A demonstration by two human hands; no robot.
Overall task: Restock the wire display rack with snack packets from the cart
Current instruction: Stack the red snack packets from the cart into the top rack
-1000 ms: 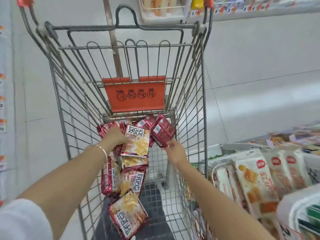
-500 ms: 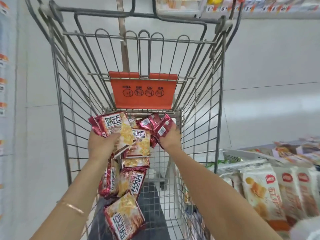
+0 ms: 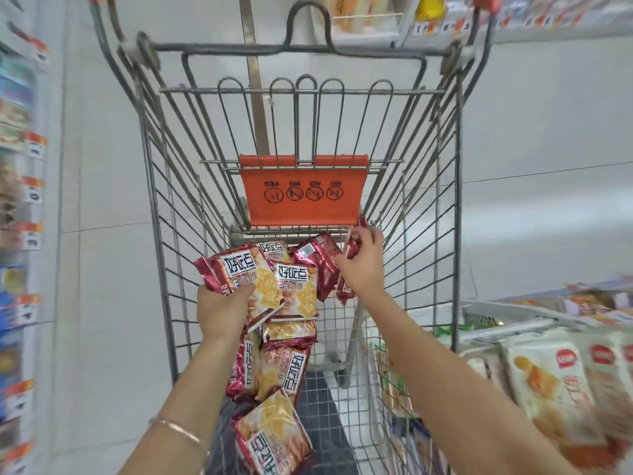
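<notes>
The snack packets (image 3: 284, 368) lie heaped along the left side of the cart (image 3: 428, 207), from near you to its far end under the orange flap (image 3: 301, 197). Your left grip (image 3: 222, 310) curls round a yellow-fronted packet (image 3: 246, 275) held above the heap. Your right grip (image 3: 363, 269) pinches a dark red packet (image 3: 354, 240) just below the flap. Right of the cart, the wire rack (image 3: 507, 310) holds white packets (image 3: 544, 382).
</notes>
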